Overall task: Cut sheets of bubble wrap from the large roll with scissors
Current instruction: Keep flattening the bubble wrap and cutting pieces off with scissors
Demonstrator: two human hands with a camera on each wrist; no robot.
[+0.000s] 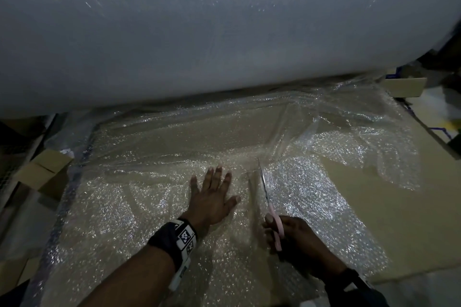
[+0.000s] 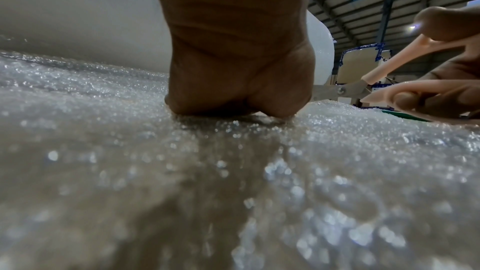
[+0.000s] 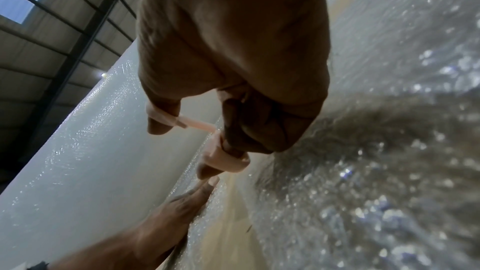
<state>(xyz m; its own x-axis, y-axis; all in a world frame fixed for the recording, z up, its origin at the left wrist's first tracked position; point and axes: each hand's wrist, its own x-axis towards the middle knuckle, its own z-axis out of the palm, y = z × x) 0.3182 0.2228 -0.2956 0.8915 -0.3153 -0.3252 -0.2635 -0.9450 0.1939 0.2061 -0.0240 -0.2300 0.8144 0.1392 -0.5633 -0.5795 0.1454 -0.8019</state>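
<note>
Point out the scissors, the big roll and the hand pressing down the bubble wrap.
scissors (image 1: 265, 190): head view, on the blades.
large roll (image 1: 224, 32): head view, on its curved front.
left hand (image 1: 212, 200): head view, on the back of the flat hand.

head: overhead, downward | wrists: low, close | shared: scissors (image 1: 270, 209)
</note>
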